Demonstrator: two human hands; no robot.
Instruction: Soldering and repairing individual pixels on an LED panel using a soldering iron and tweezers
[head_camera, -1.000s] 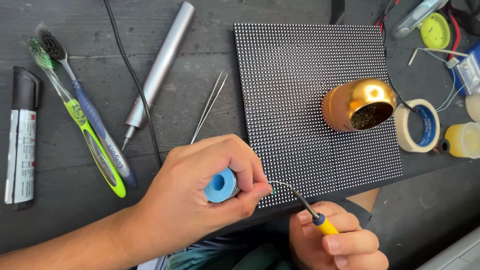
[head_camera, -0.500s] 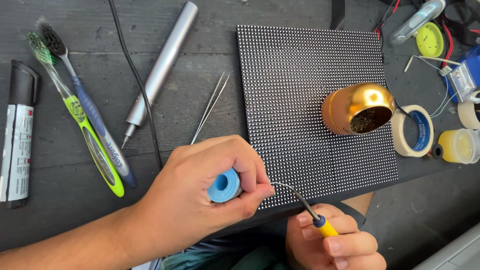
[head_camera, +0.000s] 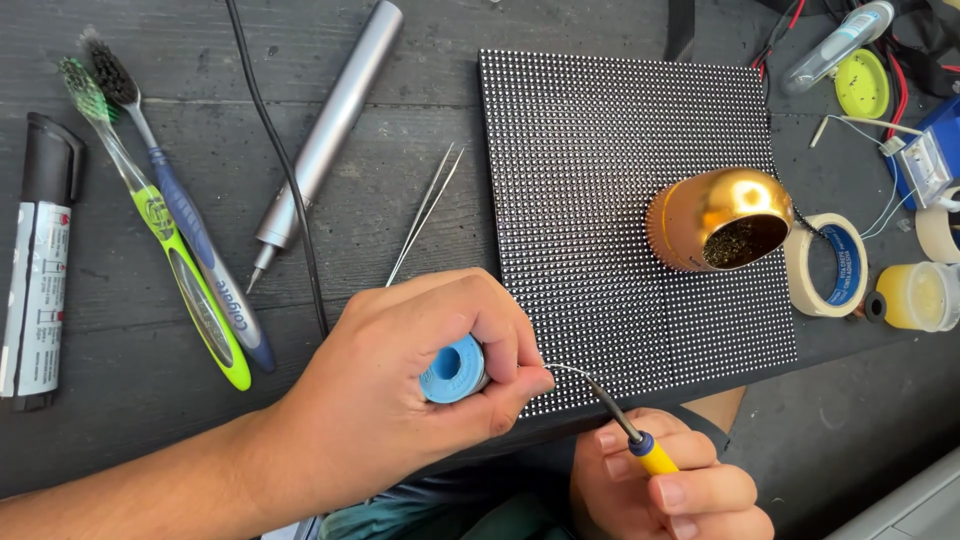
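solder wire and iron tip meeting at the near edge of the led panel

the thin solder wire (head_camera: 562, 369) runs from the blue spool (head_camera: 452, 369) in my left hand (head_camera: 400, 400), fingers closed around it, to the soldering iron (head_camera: 632, 440) gripped in my right hand (head_camera: 665, 490). i judge the joint on the dotted black panel (head_camera: 620, 200) as in progress. the gold tip-cleaner pot (head_camera: 720, 218) sits on the panel; tweezers (head_camera: 425, 215) and toothbrushes (head_camera: 175, 230) lie to the left.

Two toothbrushes (head_camera: 170, 220) and a metal tube (head_camera: 325, 130) are laid on the dark table (head_camera: 380, 40). A gold pot (head_camera: 718, 220) is set by a tape roll (head_camera: 826, 265).
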